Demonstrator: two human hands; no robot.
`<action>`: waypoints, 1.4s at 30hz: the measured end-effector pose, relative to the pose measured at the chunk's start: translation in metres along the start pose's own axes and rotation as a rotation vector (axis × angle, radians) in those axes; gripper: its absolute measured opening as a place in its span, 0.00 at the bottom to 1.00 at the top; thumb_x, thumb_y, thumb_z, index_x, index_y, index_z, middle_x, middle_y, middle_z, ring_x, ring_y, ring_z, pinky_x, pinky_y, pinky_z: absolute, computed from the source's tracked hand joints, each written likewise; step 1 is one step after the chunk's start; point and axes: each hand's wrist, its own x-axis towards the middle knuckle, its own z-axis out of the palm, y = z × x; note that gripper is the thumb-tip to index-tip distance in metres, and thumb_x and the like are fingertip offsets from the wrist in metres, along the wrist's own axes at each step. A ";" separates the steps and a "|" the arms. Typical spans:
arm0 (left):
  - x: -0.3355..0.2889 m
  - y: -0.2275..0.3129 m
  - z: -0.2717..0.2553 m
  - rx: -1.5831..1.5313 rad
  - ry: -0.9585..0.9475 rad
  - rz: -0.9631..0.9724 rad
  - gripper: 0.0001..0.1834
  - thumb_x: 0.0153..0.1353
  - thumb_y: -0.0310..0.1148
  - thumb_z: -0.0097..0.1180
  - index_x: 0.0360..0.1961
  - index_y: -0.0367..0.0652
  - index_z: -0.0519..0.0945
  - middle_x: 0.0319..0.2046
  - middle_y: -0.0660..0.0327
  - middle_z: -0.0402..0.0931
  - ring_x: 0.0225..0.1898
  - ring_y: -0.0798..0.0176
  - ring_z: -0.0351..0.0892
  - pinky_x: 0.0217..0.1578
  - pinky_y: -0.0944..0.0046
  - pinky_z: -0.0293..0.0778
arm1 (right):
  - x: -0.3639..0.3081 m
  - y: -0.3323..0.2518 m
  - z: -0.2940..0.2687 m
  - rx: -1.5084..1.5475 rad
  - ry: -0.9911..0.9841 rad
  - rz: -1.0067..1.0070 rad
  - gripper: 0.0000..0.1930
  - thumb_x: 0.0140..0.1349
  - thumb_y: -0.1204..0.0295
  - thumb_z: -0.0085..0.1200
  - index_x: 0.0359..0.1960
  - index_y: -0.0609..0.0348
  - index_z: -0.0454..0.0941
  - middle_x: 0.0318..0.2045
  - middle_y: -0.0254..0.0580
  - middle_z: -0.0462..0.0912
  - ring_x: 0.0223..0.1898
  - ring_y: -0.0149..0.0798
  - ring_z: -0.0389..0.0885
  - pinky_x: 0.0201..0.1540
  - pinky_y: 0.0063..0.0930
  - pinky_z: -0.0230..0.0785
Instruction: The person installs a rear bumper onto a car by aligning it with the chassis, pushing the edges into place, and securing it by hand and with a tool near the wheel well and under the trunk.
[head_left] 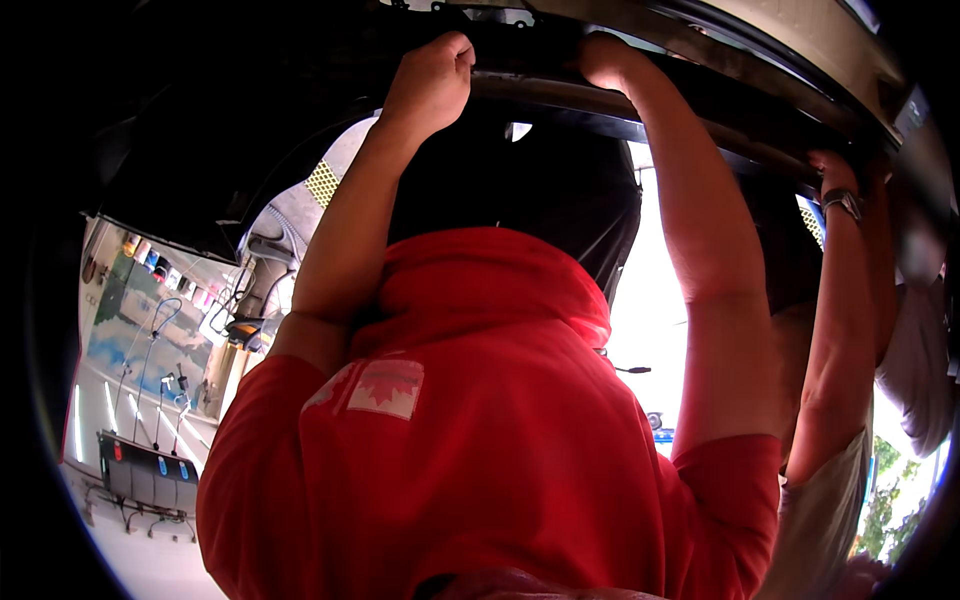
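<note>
Both my arms reach up to a long dark vehicle panel (545,92) that spans the top of the view and looks like a car bumper part. My left hand (430,85) is closed at its edge, with the fingers curled in. To the right of it, my right hand (610,65) is closed over the same panel; its fingertips are lost in shadow. Farther right, a co-worker's hand (832,172) with a wristwatch (843,202) is raised to the same long part. Much of the panel is too dark to make out.
Light-coloured bodywork (800,45) curves across the upper right. The co-worker's forearm (835,330) stands close beside my right arm. At the left, a grey reel box (150,475) with hoses and hooks shows near a wall picture (150,330). Dark trim (200,170) fills the upper left.
</note>
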 end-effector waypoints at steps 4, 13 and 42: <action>0.004 0.003 -0.009 -0.025 -0.025 -0.039 0.06 0.55 0.25 0.43 0.31 0.38 0.73 0.25 0.53 0.75 0.29 0.53 0.76 0.33 0.60 0.70 | -0.006 0.006 -0.006 0.216 0.076 -0.047 0.22 0.58 0.52 0.49 0.42 0.58 0.79 0.42 0.52 0.78 0.44 0.49 0.76 0.47 0.36 0.67; 0.012 0.005 -0.012 0.000 -0.026 0.017 0.07 0.54 0.25 0.42 0.30 0.37 0.74 0.27 0.50 0.75 0.32 0.49 0.76 0.34 0.59 0.70 | -0.018 0.010 -0.013 0.232 0.068 -0.104 0.22 0.53 0.53 0.54 0.41 0.57 0.79 0.42 0.50 0.78 0.45 0.50 0.75 0.49 0.37 0.65; 0.129 -0.025 0.082 -0.814 -0.125 -0.757 0.11 0.51 0.39 0.62 0.34 0.48 0.78 0.28 0.66 0.78 0.29 0.68 0.75 0.25 0.68 0.71 | -0.014 0.006 -0.010 0.368 0.183 -0.045 0.23 0.51 0.52 0.56 0.43 0.55 0.79 0.42 0.45 0.79 0.46 0.47 0.75 0.49 0.36 0.66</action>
